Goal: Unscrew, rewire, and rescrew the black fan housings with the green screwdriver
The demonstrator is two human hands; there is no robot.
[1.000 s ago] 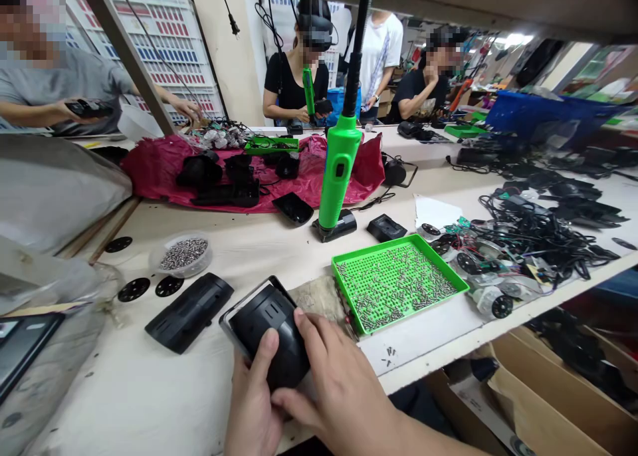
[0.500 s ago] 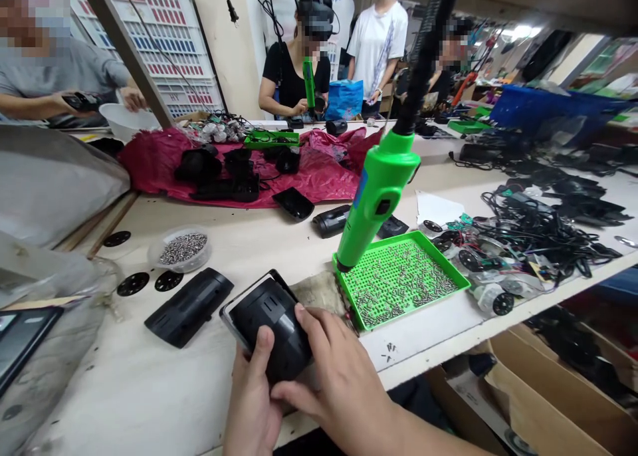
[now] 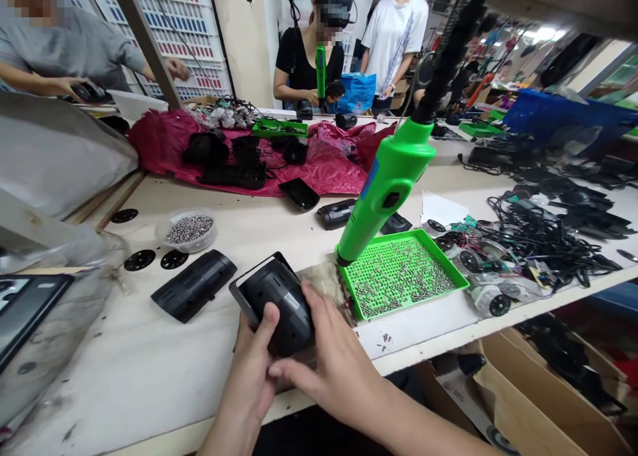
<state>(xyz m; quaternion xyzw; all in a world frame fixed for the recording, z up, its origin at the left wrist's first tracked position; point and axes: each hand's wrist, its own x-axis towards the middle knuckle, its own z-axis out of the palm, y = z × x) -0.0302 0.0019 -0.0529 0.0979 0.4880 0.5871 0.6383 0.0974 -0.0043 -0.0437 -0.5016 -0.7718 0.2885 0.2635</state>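
A black plastic housing (image 3: 279, 304) with a squared rim and vent slots is gripped between both hands above the front of the bench. My left hand (image 3: 255, 349) closes on its left side, thumb lying on the curved face. Along the right side and lower end, my right hand (image 3: 323, 343) presses with fingers and thumb. Just beyond, a green electric screwdriver (image 3: 381, 193) hangs tilted, its tip over the edge of a green tray (image 3: 461, 284) of small screws. A loose black housing half (image 3: 194, 286) lies to the left of the hands.
A clear tub (image 3: 187, 233) of screws and several black discs (image 3: 139, 260) lie at left. Cables and motor parts (image 3: 528, 236) pile up at right. A red plastic sheet (image 3: 329, 170) carries black parts. Cardboard boxes (image 3: 538, 393) stand below the bench edge. Other people work across the bench.
The view has shifted slightly, so the bench items sit a little further right. Both hands keep their hold on the housing. At far left, a co-worker's hand has lifted away from a white bowl.
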